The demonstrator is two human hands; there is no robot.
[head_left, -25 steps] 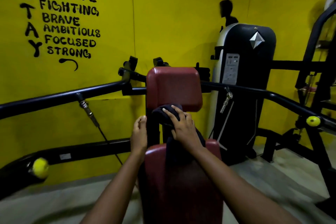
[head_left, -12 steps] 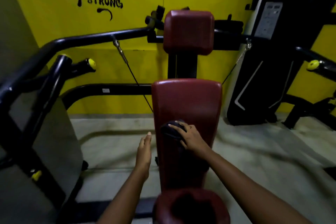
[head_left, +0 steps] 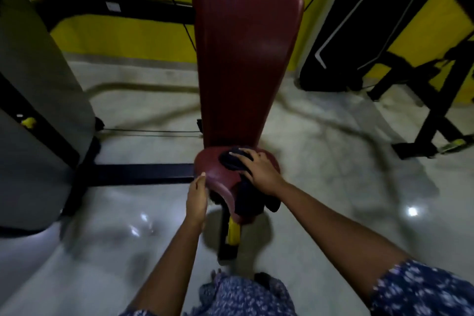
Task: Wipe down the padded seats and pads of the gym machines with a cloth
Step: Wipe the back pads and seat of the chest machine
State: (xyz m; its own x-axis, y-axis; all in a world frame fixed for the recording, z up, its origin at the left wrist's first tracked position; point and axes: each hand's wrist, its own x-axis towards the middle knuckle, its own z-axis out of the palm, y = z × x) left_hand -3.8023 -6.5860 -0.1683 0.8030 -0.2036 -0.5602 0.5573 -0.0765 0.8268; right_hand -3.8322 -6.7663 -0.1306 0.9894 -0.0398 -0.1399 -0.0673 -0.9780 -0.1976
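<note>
A dark red padded back pad (head_left: 246,59) rises in the middle of the view, with the small dark red seat (head_left: 218,177) below it. My right hand (head_left: 259,170) presses a dark cloth (head_left: 230,161) flat onto the top of the seat; part of the cloth hangs over the seat's front. My left hand (head_left: 197,196) rests with straight fingers against the seat's left edge.
A yellow adjustment handle (head_left: 234,235) sticks out under the seat on a black post. A grey shroud (head_left: 33,110) stands at the left, a black frame bar (head_left: 143,173) lies on the floor, and a black weight-stack cover (head_left: 341,33) and frame stand at the right by the yellow wall.
My right hand has wiped the cloth down from the top of the back pad to the seat. My left hand followed down along the left side, and my view tilted downward.
</note>
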